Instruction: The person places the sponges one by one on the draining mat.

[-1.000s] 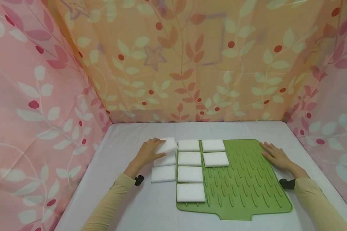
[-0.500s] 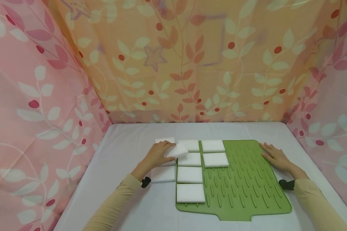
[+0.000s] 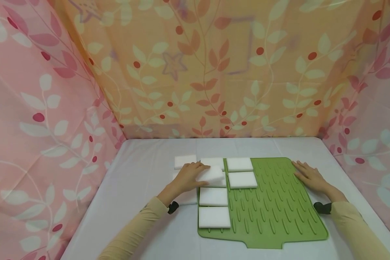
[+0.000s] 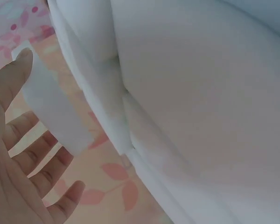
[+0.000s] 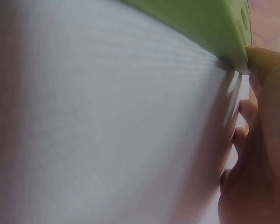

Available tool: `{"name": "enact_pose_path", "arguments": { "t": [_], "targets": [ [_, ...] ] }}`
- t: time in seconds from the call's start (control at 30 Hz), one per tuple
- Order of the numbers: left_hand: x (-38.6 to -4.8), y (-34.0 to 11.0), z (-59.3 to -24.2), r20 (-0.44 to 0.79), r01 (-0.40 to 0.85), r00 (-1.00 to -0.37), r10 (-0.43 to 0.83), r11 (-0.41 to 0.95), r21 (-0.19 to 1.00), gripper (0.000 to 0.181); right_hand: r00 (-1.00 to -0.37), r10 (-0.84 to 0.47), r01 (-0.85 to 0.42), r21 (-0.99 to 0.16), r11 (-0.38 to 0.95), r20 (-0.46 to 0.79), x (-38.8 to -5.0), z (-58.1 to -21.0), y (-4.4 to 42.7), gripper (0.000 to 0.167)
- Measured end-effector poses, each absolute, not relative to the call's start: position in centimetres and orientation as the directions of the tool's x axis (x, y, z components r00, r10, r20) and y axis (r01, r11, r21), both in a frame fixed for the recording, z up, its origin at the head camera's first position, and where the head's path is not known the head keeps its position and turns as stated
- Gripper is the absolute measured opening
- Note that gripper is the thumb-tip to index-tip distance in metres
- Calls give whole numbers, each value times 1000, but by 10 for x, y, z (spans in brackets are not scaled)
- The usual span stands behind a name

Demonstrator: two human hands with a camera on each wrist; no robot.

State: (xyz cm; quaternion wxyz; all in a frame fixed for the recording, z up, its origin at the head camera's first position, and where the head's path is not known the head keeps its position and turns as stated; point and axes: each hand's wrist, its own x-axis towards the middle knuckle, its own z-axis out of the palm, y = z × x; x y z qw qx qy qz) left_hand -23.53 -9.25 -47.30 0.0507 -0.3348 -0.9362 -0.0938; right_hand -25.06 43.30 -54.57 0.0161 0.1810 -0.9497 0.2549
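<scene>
My left hand (image 3: 186, 178) pinches a white rectangular block (image 3: 212, 174) between thumb and fingers, tilted above the left column of blocks on the green mat (image 3: 273, 202). In the left wrist view the thumb and fingertips of my left hand (image 4: 32, 149) hold that block (image 4: 56, 109) by its edges. My right hand (image 3: 313, 178) rests with extended fingers at the mat's upper right edge; in the right wrist view my right hand (image 5: 261, 135) has its thumb against the green mat's edge (image 5: 233, 42). Two blocks, one of them nearer (image 3: 242, 180), lie in the mat's second column.
Left of the mat lie loose white blocks, one at the back (image 3: 184, 161) and others partly hidden by my left hand and wrist. A white cloth (image 3: 149, 238) covers the table, with patterned curtains (image 3: 214, 72) at the back and sides.
My left hand has carried the block rightward from the loose blocks to above the mat's left column, uncovering the back loose block. The right hand has stayed in place.
</scene>
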Motion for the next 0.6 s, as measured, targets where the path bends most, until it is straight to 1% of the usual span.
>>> {"name": "enact_pose_path", "arguments": {
  "t": [0.3,0.6],
  "targets": [
    [-228,-67,-473,160,696,-718,678,705,134,62,-936,-334,-347,-478,807,115,-250,-545,434,54],
    [-220,-40,-473,148,735,-677,721,673,82,65,-936,-335,-346,-480,806,110,-249,-544,434,55]
  ]
}}
